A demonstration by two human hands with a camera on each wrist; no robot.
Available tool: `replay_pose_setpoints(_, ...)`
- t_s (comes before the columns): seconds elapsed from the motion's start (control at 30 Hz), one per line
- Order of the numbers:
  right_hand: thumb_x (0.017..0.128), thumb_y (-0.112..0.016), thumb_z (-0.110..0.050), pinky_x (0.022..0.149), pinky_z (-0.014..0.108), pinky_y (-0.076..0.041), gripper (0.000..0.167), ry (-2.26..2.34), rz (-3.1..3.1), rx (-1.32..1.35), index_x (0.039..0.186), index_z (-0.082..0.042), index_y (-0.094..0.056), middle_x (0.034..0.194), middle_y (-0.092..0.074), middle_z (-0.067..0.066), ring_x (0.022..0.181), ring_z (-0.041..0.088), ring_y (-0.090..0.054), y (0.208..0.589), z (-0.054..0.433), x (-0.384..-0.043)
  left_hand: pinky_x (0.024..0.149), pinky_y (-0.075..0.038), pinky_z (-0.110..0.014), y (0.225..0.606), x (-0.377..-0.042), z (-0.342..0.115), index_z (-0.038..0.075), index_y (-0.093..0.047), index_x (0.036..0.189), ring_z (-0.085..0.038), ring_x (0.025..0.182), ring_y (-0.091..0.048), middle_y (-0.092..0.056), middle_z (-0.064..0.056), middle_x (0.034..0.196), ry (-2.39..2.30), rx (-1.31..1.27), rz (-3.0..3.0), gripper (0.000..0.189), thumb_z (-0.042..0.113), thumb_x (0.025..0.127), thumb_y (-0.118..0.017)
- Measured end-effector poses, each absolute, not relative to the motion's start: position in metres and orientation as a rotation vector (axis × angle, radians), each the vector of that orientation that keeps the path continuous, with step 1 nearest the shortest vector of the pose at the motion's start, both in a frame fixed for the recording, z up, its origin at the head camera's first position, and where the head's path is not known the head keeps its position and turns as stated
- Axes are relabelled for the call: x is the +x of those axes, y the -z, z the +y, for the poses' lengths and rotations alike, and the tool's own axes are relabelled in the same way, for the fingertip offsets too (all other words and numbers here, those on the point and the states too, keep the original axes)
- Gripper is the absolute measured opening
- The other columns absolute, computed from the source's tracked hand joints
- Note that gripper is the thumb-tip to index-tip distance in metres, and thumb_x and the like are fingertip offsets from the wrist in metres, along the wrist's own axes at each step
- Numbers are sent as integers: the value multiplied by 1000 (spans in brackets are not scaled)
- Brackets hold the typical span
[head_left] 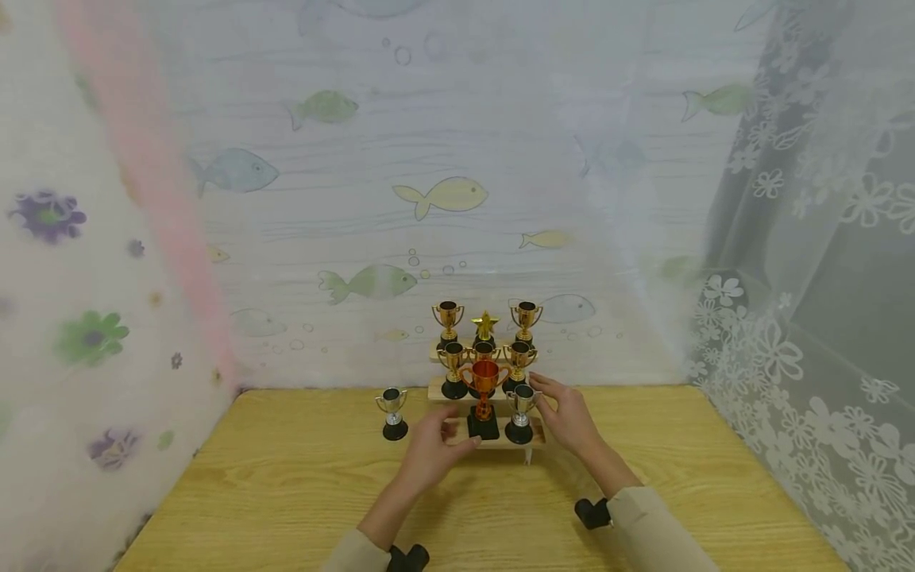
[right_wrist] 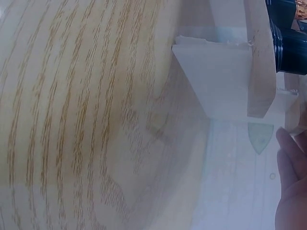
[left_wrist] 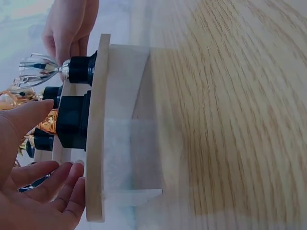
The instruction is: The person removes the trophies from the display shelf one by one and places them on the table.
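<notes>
Flanking tiered stand (left_wrist: 95, 172) | left hand (head_left: 429, 453) at its left, fingers loose | right hand (head_left: 569, 417) at its right, fingers straight | tiering presumably keeps rear cups (head_left: 525, 314) visible

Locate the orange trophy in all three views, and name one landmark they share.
Head: orange trophy just right of and below centre.
Left wrist: left of centre, sideways; black base clearest.
Right wrist: top right corner, cut off; base and a bit of orange visible.
Shared landmark: the front shelf under it.
</notes>
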State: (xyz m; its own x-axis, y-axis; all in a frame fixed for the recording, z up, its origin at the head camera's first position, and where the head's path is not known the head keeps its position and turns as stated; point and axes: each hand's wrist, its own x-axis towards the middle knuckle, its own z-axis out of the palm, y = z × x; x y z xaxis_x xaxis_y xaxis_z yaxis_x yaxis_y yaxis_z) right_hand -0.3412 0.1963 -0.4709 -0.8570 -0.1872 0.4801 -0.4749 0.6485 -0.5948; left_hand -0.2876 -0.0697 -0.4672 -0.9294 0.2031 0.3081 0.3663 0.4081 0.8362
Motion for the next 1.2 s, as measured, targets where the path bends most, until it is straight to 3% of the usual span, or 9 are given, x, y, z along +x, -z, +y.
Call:
replay_pose_setpoints(0.47, 103, -59, -7, 108, 59, -42, 35, -1052, -2488, 526, 135, 5, -63, 145, -58, 16, 134, 41, -52, 469, 196, -341, 85, -56, -47, 476, -301, -50, 1, -67, 130, -32, 102, -67, -69, -18, 121, 1505, -371, -2479, 58, 31, 85, -85)
replay_pose_setpoints(0.9, 103, -60, -8, 108, 59, -42, 35, -1052, -2491, 512, 135, 5, -63, 145, -58, 17, 134, 41, -52, 469, 195, -339, 73, -50, -35, 478, -302, -36, 14, -73, 122, -24, 91, -65, -73, -5, 107, 1315, -265, -2492, 52, 36, 78, -90)
replay_pose_setpoints(1.2, 103, -60, -8, 108, 59, -42, 35, -1039, -2485, 524, 135, 6, -63, 145, -58, 17, 134, 42, -52, 469, 195, -339, 76, -49, -41, 477, -301, -28, 16, -75, 118, -23, 90, -65, -74, -2, 101, 1190, -189, -2497, 50, 38, 76, -91)
